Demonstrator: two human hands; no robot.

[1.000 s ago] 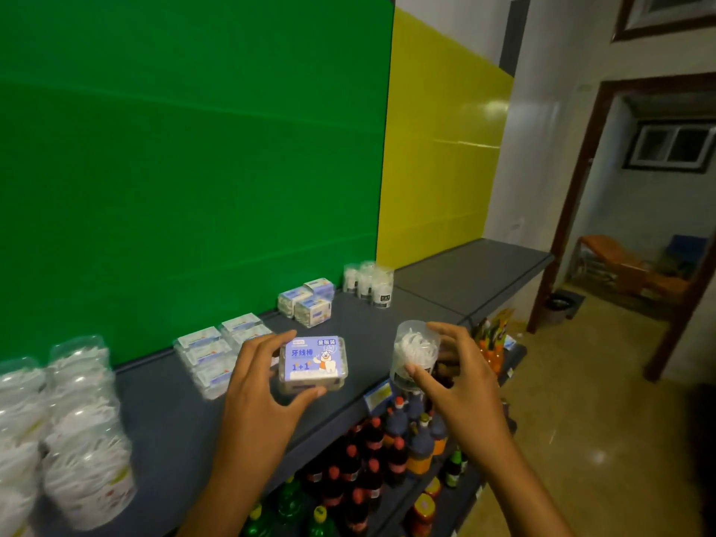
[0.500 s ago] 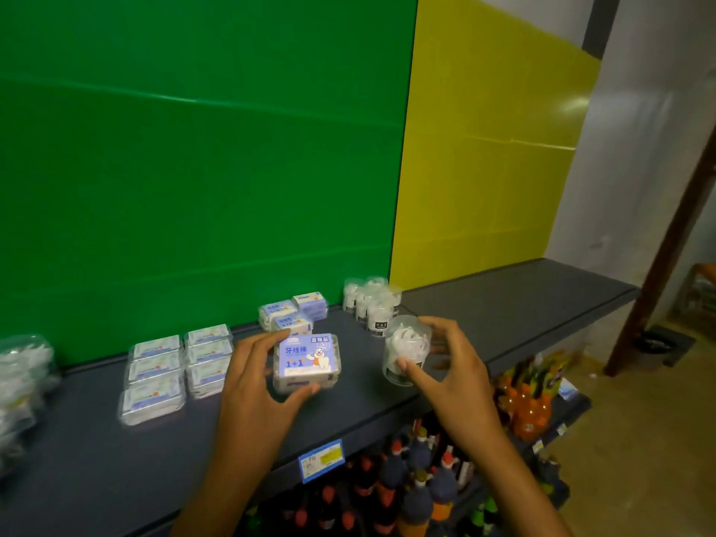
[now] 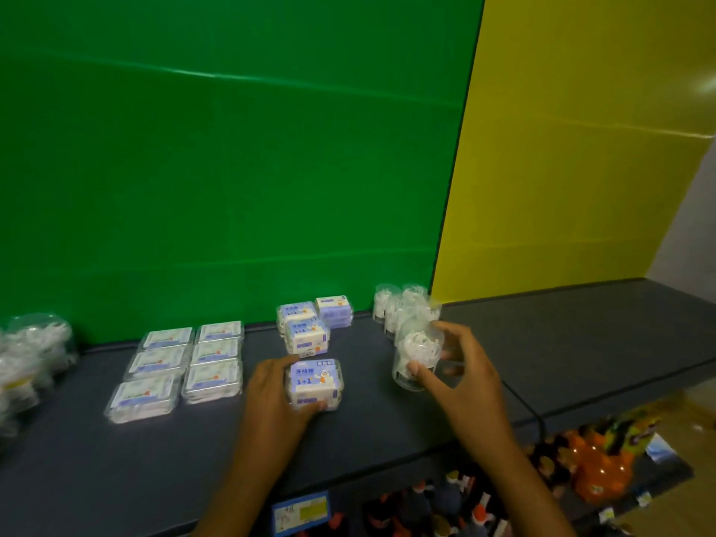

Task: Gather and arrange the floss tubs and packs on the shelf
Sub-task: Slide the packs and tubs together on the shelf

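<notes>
1. Both hands have carried their items further back on the shelf (image 3: 581, 343) since the earlier frames, closer to the matching groups.
2. Left hand (image 3: 271, 397) grips the blue floss pack (image 3: 314, 383), thumb at its front edge, fingers curled round the left side; it sits just in front of the other blue packs (image 3: 308, 327).
3. Right hand (image 3: 461, 377) pinches the clear floss tub (image 3: 414, 358) by its wall, beside the tub cluster (image 3: 403, 308).
4. Both look light, with thin, slick plastic that would probably dent; holding opposite sides low and gently seems best.
</notes>
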